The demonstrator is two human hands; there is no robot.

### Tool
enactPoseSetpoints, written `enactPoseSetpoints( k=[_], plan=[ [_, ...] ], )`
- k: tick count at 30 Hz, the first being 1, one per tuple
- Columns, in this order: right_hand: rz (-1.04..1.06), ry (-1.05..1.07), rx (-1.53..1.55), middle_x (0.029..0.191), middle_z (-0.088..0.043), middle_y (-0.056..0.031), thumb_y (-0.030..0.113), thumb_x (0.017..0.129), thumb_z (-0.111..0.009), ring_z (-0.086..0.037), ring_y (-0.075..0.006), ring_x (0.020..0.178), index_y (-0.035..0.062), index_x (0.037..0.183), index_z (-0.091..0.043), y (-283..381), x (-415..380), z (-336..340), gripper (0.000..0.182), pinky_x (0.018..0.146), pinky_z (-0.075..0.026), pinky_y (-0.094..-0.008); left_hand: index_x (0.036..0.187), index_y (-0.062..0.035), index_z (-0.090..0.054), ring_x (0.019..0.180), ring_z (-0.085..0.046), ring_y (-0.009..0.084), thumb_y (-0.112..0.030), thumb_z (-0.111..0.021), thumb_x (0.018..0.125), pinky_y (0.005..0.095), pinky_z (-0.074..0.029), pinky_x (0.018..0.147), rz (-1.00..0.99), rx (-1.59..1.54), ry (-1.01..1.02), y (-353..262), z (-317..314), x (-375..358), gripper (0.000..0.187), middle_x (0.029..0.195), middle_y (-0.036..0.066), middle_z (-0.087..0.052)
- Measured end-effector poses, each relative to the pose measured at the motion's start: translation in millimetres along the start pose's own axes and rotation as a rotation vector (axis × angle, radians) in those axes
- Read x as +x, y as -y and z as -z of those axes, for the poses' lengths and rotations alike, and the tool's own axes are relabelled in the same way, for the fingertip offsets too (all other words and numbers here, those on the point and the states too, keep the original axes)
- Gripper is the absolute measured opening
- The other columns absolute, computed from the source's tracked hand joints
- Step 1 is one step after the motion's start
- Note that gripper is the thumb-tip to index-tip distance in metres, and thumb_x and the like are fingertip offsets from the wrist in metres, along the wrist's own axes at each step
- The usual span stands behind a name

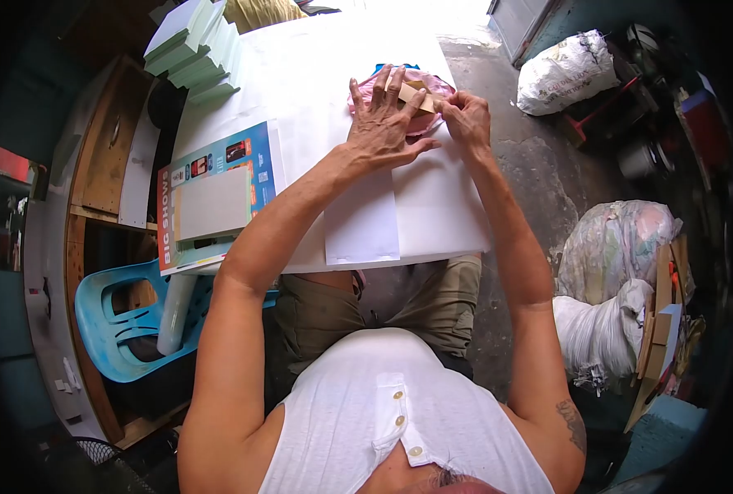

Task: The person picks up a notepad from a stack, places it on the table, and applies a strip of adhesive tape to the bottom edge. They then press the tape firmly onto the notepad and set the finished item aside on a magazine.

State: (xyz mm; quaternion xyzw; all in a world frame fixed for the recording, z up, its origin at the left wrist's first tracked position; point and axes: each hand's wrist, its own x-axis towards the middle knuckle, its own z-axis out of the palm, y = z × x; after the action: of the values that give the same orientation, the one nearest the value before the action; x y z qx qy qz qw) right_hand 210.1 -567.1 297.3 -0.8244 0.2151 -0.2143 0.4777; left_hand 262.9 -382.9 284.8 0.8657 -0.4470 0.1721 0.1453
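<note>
Fingers [380, 89] of the left hand [385, 123] are spread and pressed flat over a pink bundle [420, 123] at the far end of the white sheet [317, 99] that covers the table, apparently to pin it so it does not slide. The right hand [467, 118] sits just beside it, fingertips pinched on the edge of a brown strip [416, 97], which looks like tape or card, though at this angle I cannot say which. The strip lies across the top of the bundle, between the two hands. A bit of blue shows behind the pink.

Nearer the body a smaller white paper [362, 222] lies flat on the sheet, under the left forearm. To the left rests a printed box [216, 193] with a plain panel on top, and beyond it a stepped stack of pale green boards [197, 49]. A blue plastic chair [111, 321] stands beside the table; sacks [605, 272] crowd the floor on the right.
</note>
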Motion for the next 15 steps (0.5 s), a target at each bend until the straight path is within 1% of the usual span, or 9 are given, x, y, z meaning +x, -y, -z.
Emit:
enactPoseSetpoints(
  k=[3,8,9,12,13,15],
  plan=[
    [-0.014,-0.065,0.016,0.071,-0.072,-0.0098,0.027,0.076,-0.074,-0.068,-0.0188,0.069,0.002,0.082,-0.077,-2.1,-8.8,3.8,0.025,0.068,-0.055,-0.035,0.151,-0.0218,-0.051,0.156,0.002,0.0416,-0.084,-0.057,0.082,0.0832,0.001,0.11,0.05,-0.013,0.029,1.2,5.8,0.6,0.093,0.164,0.022,-0.015],
    [-0.012,-0.148,0.076,0.069,-0.071,-0.0081,0.022,0.08,-0.074,-0.066,-0.0171,0.065,0.0003,0.082,-0.076,0.1,-26.8,26.1,0.022,0.066,-0.054,-0.0322,0.149,-0.0222,-0.053,0.156,0.005,0.0406,-0.084,-0.056,0.082,0.082,0.0,0.111,0.076,-0.03,0.054,4.0,11.1,1.2,0.092,0.164,0.022,-0.014],
    [-0.002,-0.155,0.073,0.069,-0.071,-0.0075,0.021,0.082,-0.074,-0.066,-0.0161,0.063,-0.0004,0.083,-0.076,1.3,-31.5,32.1,0.021,0.064,-0.053,-0.0319,0.149,-0.022,-0.054,0.156,0.005,0.0404,-0.084,-0.056,0.082,0.0818,0.0,0.111,0.08,-0.029,0.06,4.2,11.3,1.3,0.092,0.164,0.022,-0.014],
    [0.131,-0.265,0.001,0.069,-0.072,-0.0073,0.022,0.083,-0.074,-0.067,-0.0165,0.063,-0.0007,0.084,-0.075,7.1,-43.1,51.3,0.023,0.062,-0.053,-0.034,0.147,-0.0215,-0.055,0.155,0.005,0.0402,-0.086,-0.057,0.08,0.083,0.0,0.11,0.054,0.008,-0.008,8.0,1.8,0.6,0.093,0.163,0.023,-0.015],
    [0.187,-0.281,-0.02,0.073,-0.073,-0.0087,0.018,0.086,-0.073,-0.067,-0.0165,0.062,0.0005,0.085,-0.075,10.7,-46.8,59.5,0.017,0.062,-0.053,-0.0331,0.146,-0.0214,-0.056,0.155,0.001,0.0406,-0.082,-0.061,0.08,0.0813,-0.003,0.112,0.031,-0.006,-0.046,6.5,4.4,0.7,0.09,0.162,0.022,-0.018],
    [0.359,-0.244,-0.127,0.076,-0.072,-0.008,0.014,0.087,-0.073,-0.068,-0.0187,0.061,0.003,0.085,-0.074,29.1,-59.6,73.7,0.011,0.061,-0.053,-0.0331,0.144,-0.0211,-0.058,0.154,-0.007,0.0415,-0.074,-0.07,0.08,0.0779,-0.01,0.114,-0.012,-0.034,-0.118,1.5,17.8,1.7,0.084,0.161,0.021,-0.022]
  ],
)
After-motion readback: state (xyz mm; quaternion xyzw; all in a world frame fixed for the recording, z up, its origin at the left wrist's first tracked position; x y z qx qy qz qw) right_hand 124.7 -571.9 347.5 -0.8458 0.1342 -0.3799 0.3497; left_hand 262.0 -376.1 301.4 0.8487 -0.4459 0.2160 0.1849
